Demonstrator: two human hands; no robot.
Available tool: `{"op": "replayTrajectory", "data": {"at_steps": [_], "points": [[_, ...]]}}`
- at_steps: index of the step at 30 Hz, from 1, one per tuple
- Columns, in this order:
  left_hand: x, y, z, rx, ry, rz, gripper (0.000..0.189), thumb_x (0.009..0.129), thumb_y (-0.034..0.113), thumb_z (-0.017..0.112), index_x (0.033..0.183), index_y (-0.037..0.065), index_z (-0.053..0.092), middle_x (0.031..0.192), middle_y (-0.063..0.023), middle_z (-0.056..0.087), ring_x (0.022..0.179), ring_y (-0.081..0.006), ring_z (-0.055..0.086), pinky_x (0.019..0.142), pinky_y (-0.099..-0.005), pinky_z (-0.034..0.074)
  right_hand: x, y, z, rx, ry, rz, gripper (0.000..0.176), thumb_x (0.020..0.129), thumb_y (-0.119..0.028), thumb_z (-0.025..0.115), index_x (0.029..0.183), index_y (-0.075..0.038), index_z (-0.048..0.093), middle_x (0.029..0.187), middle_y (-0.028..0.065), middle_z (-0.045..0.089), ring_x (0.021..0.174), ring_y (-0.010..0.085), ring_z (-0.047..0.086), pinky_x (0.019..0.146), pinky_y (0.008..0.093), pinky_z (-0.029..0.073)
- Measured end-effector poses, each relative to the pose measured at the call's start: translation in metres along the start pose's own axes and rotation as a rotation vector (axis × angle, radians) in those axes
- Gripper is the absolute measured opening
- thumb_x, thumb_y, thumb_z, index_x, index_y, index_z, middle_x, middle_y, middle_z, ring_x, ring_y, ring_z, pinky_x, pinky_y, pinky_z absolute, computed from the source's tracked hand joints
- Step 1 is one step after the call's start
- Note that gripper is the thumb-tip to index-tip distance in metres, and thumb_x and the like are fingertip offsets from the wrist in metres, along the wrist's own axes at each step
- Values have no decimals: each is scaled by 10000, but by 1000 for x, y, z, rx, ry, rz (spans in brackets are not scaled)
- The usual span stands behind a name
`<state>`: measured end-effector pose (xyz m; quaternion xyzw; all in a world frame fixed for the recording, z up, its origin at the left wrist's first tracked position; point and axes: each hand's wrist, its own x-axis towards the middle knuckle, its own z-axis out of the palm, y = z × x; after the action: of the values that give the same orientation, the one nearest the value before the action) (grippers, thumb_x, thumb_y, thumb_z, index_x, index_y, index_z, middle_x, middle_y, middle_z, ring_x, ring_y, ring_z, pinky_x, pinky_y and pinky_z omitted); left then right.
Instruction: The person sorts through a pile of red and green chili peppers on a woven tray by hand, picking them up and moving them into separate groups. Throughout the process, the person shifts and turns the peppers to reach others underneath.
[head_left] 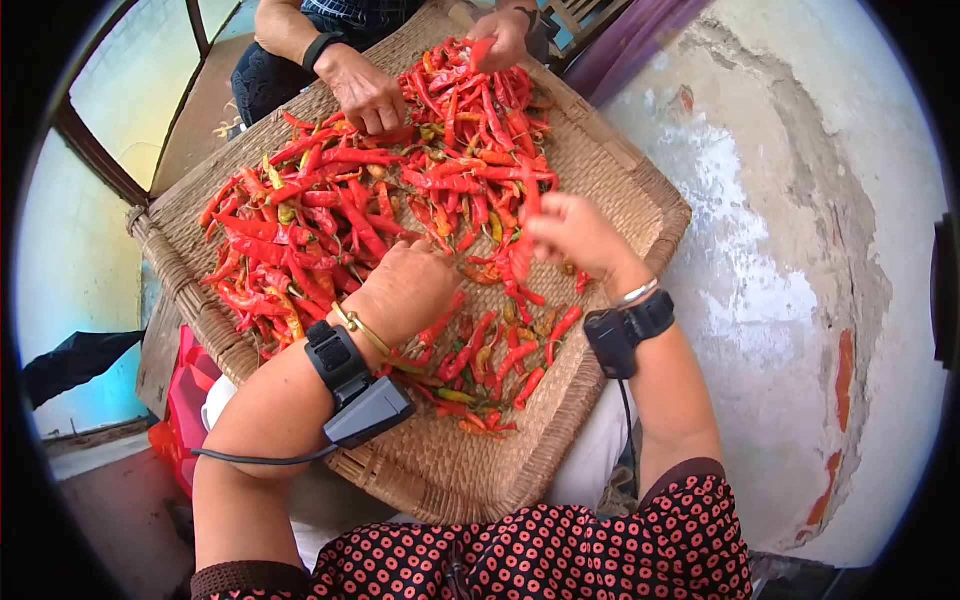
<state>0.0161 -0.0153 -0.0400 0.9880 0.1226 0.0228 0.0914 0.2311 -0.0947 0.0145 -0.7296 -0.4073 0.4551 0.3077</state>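
Right hand [578,238]: fingers closed on a red pepper [530,190], motion-blurred. Left hand [405,288]: lowered beside the pepper heap [300,240]; grip cannot be told. Risk: a sideways nudge leftward from that hand could spill peppers over the tray rim [183,275].

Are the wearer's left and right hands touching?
Apart. The head view shows red chili peppers in the gap between left hand and right hand.

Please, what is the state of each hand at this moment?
Left hand: on the pepper pile, fingers hidden; cannot tell if it grips anything.
Right hand: closed, fingers pinching a red pepper, somewhat blurred.
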Motion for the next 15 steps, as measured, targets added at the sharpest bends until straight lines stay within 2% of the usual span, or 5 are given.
{"op": "replayTrajectory", "data": {"at_steps": [4,6,7,10,15], "points": [[-2,0,0,-69,-101,-4,214,709,222,628,838,52,612,852,-97,596,887,-265,552,797,-371,454,-1,-12,4,512,157,-153,230,811,-186,592,959,-10,607,756,22,619,673,115,586,578,263,470],[-3,-1,0,-99,-97,6,216,708,221,630,839,50,611,850,-100,597,881,-270,554,788,-374,459,7,3,5,-332,-40,-132,264,789,-226,619,958,-24,629,731,39,625,693,124,600,592,295,478],[-2,-1,1,-103,-103,3,220,706,223,633,840,50,612,846,-99,601,881,-271,557,787,-376,459,8,10,8,-693,-96,-196,312,751,-330,625,876,-45,651,775,119,641,725,226,631,654,361,495],[-1,0,1,-112,-151,2,220,704,222,637,835,48,610,836,-100,608,877,-273,564,780,-379,461,6,18,32,-1139,-6,-12,326,724,-362,616,825,-55,651,807,155,633,768,311,616,693,407,483],[-4,-1,-3,-130,-151,32,219,710,237,644,783,38,590,821,-115,610,867,-276,577,761,-376,472,18,36,28,-910,-66,-63,254,646,-301,634,727,-61,613,736,142,620,702,311,601,622,391,473]]}}
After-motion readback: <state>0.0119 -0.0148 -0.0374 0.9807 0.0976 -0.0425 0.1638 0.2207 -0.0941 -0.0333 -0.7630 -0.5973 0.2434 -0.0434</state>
